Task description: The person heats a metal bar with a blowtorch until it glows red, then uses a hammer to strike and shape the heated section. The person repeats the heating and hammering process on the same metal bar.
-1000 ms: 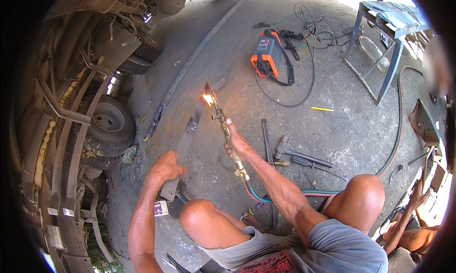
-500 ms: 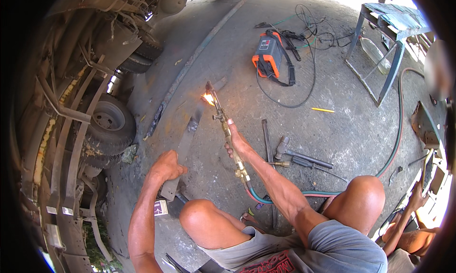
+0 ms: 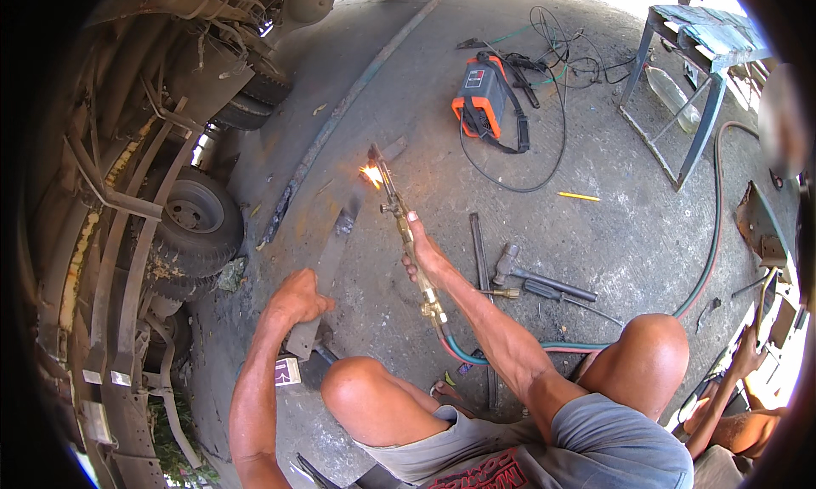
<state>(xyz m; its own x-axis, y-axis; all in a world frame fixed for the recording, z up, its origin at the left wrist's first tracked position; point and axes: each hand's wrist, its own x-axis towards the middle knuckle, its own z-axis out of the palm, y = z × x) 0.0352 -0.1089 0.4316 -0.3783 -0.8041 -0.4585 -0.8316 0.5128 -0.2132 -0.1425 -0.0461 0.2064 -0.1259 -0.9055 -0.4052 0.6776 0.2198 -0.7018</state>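
Note:
My right hand (image 3: 422, 253) grips a brass cutting torch (image 3: 399, 217) that points away from me. Its tip burns with a bright flame (image 3: 371, 174) against the far end of a long flat steel bar (image 3: 336, 251) lying on the concrete. My left hand (image 3: 297, 298) presses down on the near part of that bar. Red and green hoses (image 3: 476, 353) run from the torch's rear end across the floor past my knees.
A hammer (image 3: 531, 276) and metal rods lie right of the torch. An orange welding machine (image 3: 478, 98) with cables sits farther off, a blue metal stand (image 3: 680, 81) at the far right. A truck frame with a wheel (image 3: 191, 213) fills the left. Another person's arm (image 3: 731, 395) shows at lower right.

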